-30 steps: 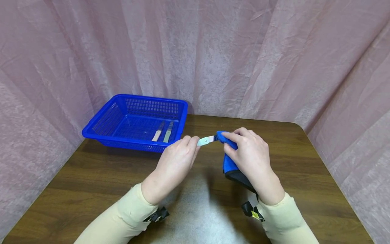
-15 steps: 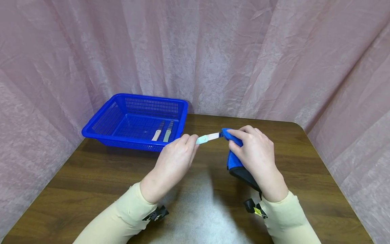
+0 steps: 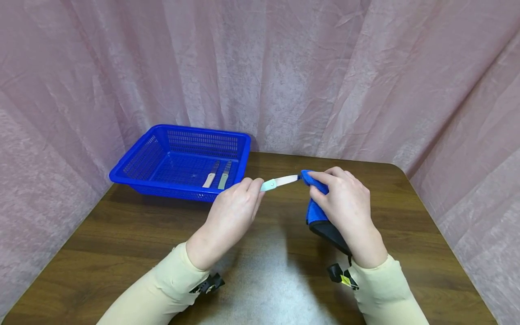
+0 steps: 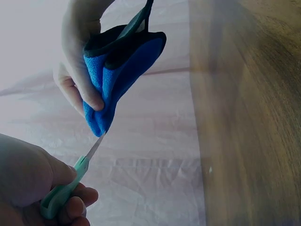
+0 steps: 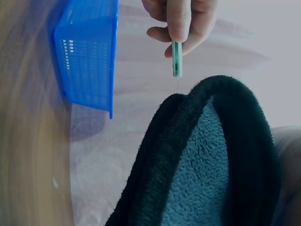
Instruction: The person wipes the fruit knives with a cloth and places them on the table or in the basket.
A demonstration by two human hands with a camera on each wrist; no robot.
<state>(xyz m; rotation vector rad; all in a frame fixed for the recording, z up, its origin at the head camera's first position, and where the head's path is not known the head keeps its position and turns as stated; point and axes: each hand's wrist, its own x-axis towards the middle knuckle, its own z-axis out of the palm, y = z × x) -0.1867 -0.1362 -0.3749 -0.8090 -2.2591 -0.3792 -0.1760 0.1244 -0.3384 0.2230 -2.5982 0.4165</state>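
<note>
A small folding knife (image 3: 268, 185) with a mint-green handle is gripped in my left hand (image 3: 232, 211), its blade (image 3: 286, 180) pointing right. Around the tip end lies a folded blue cloth (image 3: 318, 210) with black edging, pinched between the thumb and fingers of my right hand (image 3: 348, 198). Most of the blade is bare; its very tip is hidden at the cloth. In the left wrist view, the thumb presses along the knife handle (image 4: 61, 194), and the blue cloth (image 4: 134, 61) hangs in folds. The dark-edged cloth (image 5: 197, 169) fills much of the right wrist view.
A blue plastic basket (image 3: 188, 129) stands at the back left of the wooden table (image 3: 386, 207). Two knives lie inside, one with a pink handle (image 3: 209, 180) and one with a green handle (image 3: 223, 181). Pink curtains (image 3: 284, 76) hang behind the table.
My right hand has slid the cloth rightward along the blade towards its tip, baring more of the metal. The left hand has hardly moved and keeps its grip on the handle.
</note>
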